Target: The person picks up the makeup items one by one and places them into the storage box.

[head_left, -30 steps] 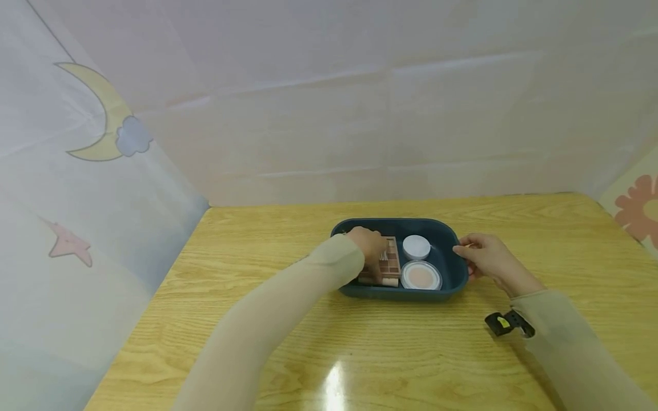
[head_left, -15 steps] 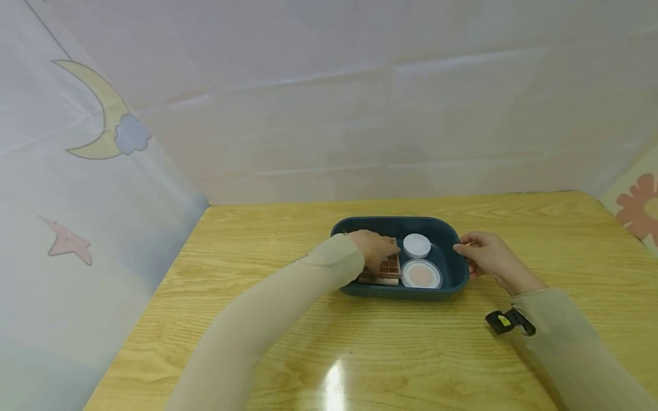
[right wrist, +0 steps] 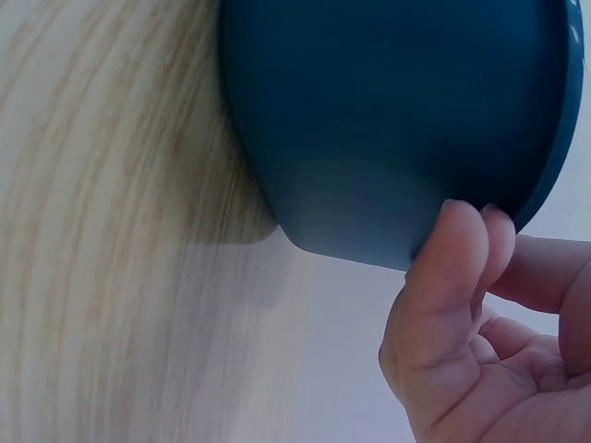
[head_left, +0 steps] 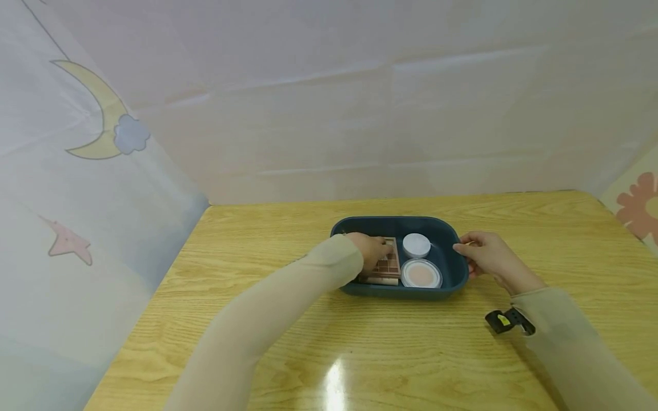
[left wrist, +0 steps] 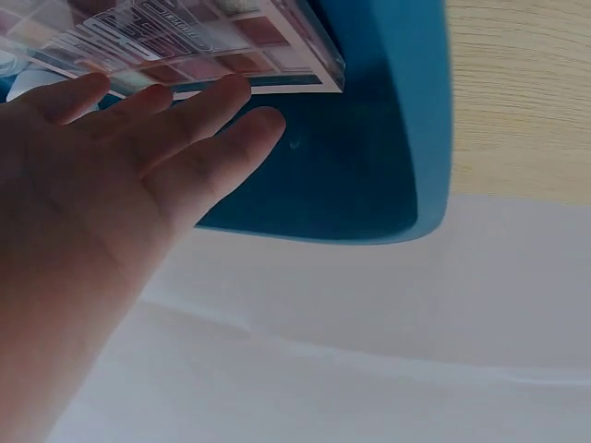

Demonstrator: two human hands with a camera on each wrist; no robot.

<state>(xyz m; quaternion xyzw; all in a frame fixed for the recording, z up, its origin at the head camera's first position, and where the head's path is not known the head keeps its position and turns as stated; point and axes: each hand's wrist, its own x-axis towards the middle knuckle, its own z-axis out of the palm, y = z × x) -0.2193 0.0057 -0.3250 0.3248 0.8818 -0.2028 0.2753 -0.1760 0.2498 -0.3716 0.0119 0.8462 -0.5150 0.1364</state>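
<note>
A dark blue oblong basin (head_left: 456, 273) stands on the table. My left hand (head_left: 371, 251) reaches down into its left half, over an eyeshadow palette (head_left: 389, 265) with a clear lid. In the left wrist view, that hand (left wrist: 120, 171) has relaxed, spread fingers, their tips near the edge of the palette (left wrist: 254, 60); its thumb is hidden. My right hand (head_left: 488, 257) pinches the basin's right end. The right wrist view shows fingertips (right wrist: 462, 235) against the basin's outer wall (right wrist: 360, 138), just below the rim.
Inside the basin, right of the palette, lie a white round jar (head_left: 416, 245) and a round compact with a clear rim (head_left: 421, 275). A slim beige tube (head_left: 385, 281) lies along the front wall. The wooden table (head_left: 411, 354) meets a pale cloth backdrop (head_left: 319, 131) behind.
My left hand's fingers stretched right toward the jar, then drew back left, so more of the palette shows. The right hand keeps its hold on the basin.
</note>
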